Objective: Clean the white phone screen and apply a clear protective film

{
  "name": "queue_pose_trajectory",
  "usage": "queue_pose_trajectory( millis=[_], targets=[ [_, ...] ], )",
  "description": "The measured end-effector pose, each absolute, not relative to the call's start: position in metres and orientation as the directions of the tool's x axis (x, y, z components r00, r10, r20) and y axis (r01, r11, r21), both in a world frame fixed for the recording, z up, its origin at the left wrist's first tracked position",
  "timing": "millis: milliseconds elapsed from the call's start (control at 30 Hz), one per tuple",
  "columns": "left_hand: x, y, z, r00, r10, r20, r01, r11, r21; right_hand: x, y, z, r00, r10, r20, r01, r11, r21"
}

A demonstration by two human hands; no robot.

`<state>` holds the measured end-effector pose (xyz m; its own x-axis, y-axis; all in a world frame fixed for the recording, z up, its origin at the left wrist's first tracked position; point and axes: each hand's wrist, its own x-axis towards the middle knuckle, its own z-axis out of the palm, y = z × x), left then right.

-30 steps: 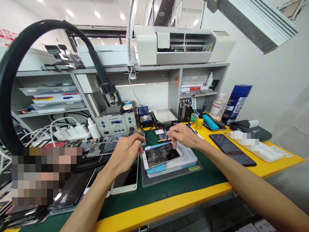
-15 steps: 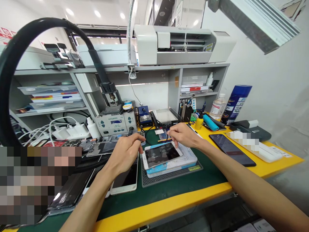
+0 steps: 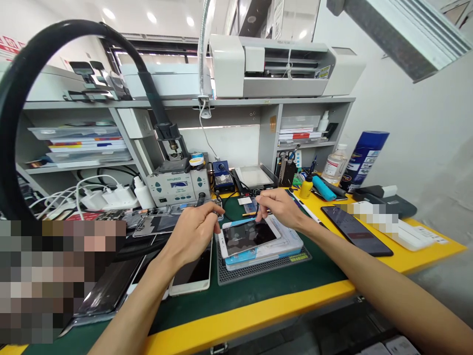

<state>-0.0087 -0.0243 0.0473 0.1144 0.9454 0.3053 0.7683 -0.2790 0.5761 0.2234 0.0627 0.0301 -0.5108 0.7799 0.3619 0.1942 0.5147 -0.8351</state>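
Observation:
A white-framed smartphone [image 3: 252, 237] with a dark, smudged screen lies tilted on a flat white-and-blue box [image 3: 286, 244]. My left hand [image 3: 197, 228] is at the phone's upper left corner, its fingers curled inward; whether anything is between them is hidden. Above the phone's top edge, my right hand [image 3: 277, 206] has its fingers pinched together. A thin dark thing shows at those fingertips, too small to name. Under the box is a grey perforated mat [image 3: 240, 277]. Beside my left wrist lies a larger white-framed device [image 3: 192, 276] with a dark screen.
A grey rework station [image 3: 179, 187] stands behind my left hand, with a thick black hose [image 3: 74, 28] arching over the left side. A yellow bottle [image 3: 306, 187], a black phone [image 3: 354, 229] and a blue spray can [image 3: 364, 160] are on the right. Yellow edging [image 3: 240, 309] borders the green bench.
My right hand's fingertips have shifted left, from the phone's upper right corner to above its top edge. My left hand stays nearly in place. The view has shifted slightly.

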Motion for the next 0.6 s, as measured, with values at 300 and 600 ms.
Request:
queue_pose_trajectory(
  millis=[300, 600],
  targets=[
    [-0.0088, -0.0233, 0.046, 0.128, 0.948, 0.292, 0.78, -0.278, 0.56, 0.2203, 0.062, 0.0252, -0.55, 0.754, 0.36, 0.206, 0.54, -0.816],
    [-0.0059, -0.0213, 0.0502, 0.144, 0.952, 0.27, 0.778, -0.277, 0.563, 0.2221, 0.066, 0.0241, -0.5, 0.784, 0.368, 0.29, 0.552, -0.782]
  ],
)
